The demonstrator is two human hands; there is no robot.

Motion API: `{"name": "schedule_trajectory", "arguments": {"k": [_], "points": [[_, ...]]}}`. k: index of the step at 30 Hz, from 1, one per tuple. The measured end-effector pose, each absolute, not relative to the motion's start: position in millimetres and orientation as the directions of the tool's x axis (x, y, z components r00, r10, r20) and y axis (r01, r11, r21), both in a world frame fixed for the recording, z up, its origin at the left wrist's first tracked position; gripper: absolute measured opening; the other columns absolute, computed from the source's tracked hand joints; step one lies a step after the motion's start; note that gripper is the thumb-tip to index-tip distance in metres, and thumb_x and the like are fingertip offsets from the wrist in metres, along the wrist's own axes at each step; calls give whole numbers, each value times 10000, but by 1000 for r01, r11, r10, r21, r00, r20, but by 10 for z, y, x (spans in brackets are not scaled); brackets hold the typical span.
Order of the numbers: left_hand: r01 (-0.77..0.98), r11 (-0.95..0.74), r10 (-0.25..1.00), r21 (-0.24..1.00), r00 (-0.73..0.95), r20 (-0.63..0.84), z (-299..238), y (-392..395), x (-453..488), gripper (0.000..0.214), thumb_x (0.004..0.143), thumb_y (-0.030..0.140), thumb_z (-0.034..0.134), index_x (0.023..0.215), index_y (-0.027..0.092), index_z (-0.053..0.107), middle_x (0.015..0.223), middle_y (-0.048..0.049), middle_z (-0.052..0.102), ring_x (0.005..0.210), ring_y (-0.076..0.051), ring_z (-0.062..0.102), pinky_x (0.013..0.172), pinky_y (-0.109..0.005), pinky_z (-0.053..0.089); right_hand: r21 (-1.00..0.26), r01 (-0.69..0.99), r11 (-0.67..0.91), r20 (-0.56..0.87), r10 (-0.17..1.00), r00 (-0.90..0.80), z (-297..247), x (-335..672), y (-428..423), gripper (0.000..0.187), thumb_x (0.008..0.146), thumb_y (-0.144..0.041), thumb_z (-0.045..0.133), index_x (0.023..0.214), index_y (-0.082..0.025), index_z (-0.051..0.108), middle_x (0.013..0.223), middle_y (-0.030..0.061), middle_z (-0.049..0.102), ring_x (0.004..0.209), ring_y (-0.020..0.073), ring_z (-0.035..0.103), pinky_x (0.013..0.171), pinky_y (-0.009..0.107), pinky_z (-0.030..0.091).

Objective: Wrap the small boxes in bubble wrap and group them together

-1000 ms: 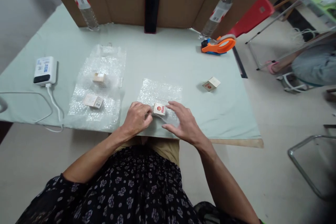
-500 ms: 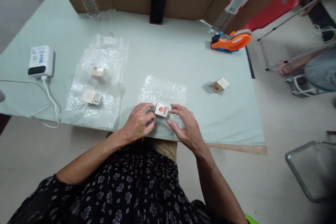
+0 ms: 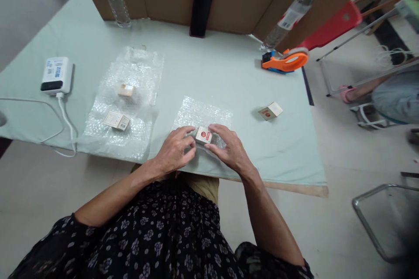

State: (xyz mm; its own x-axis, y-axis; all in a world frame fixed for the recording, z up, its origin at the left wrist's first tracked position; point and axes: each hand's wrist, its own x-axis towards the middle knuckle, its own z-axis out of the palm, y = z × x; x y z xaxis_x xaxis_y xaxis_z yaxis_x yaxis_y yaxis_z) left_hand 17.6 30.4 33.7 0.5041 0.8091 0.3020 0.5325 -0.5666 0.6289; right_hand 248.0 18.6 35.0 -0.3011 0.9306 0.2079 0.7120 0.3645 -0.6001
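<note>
A small white box with a red label (image 3: 204, 134) sits on a sheet of bubble wrap (image 3: 190, 111) near the table's front edge. My right hand (image 3: 227, 146) has its thumb and forefinger around the box's right side, at the far and near edges. On the other side, my left hand (image 3: 177, 148) is close to the box's left edge, fingers curved and apart; whether a fingertip touches it is hard to see. More bubble wrap (image 3: 139, 67) lies to the left, bearing a small box with a barcode (image 3: 117, 120) and a tan box (image 3: 126, 90).
Another small box (image 3: 270, 111) rests tilted at right, with an orange tape dispenser (image 3: 284, 60) behind it. A white power bank (image 3: 57, 75) with a cable is far left. A dark phone (image 3: 202, 8) and two bottles (image 3: 120, 11) stand along a cardboard panel (image 3: 242, 0).
My right hand has moved in from beside the box and closed around its right side. The whole view has shifted slightly, and my left hand stays at the box's left.
</note>
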Motion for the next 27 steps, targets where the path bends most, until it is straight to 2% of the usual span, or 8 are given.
{"name": "schedule_trajectory", "arguments": {"k": [4,7,9,10,13,18,22,27], "points": [[526,-509,838,682,483,252,395,379,217,63,810,133,603,798,179,643,1260,-137,628,1186,-277,611,990,-461,515,-613,704,359,193,932,-308,436,2527,-16,462,879,-450,669,1295,-272,576,1423,117,566,1321,302,533,1022,490,473],[495,-481,842,723,490,225,412,433,241,61,801,133,611,793,185,641,1292,-127,628,1206,-264,608,1007,-450,511,-557,743,372,210,928,-307,414,2471,-74,247,893,-356,660,1110,-240,648,1375,131,593,1266,307,574,978,488,482],[477,-470,845,743,486,222,417,477,261,60,799,133,612,785,186,636,1312,-123,632,1217,-260,606,1031,-454,495,-558,747,362,240,932,-272,383,2417,-42,88,925,-277,604,973,-227,658,1326,125,620,1228,288,599,966,474,479],[468,-462,847,753,485,219,418,502,272,61,798,132,611,781,186,633,1304,-122,643,1213,-259,610,1039,-457,487,-574,740,350,248,936,-251,371,2392,-13,71,932,-257,588,930,-225,651,1302,119,633,1212,279,608,962,465,479],[433,-415,857,800,480,185,418,577,312,72,796,126,603,768,188,625,1215,-102,695,1144,-240,647,1019,-437,495,-649,697,305,244,951,-189,351,2346,71,66,925,-254,593,875,-229,628,1239,102,655,1163,260,629,954,443,487],[372,-351,883,859,437,172,375,627,353,72,810,142,597,762,190,623,1057,-61,718,968,-188,678,861,-338,534,-758,595,268,250,961,-115,307,2303,102,84,908,-251,600,825,-240,602,1137,73,654,1070,223,641,933,396,503],[322,-365,884,874,414,217,327,600,332,105,831,163,610,728,185,604,993,-58,709,940,-171,664,859,-319,512,-792,556,251,247,965,-84,264,2267,70,78,908,-253,590,831,-243,595,1128,61,656,1060,217,638,951,396,491],[315,-339,895,886,399,201,332,555,304,120,834,167,617,718,184,594,985,-56,695,928,-165,651,854,-322,504,-790,564,242,220,970,-108,272,2258,67,71,908,-254,583,838,-242,588,1142,66,670,1075,222,636,963,411,475]]}}
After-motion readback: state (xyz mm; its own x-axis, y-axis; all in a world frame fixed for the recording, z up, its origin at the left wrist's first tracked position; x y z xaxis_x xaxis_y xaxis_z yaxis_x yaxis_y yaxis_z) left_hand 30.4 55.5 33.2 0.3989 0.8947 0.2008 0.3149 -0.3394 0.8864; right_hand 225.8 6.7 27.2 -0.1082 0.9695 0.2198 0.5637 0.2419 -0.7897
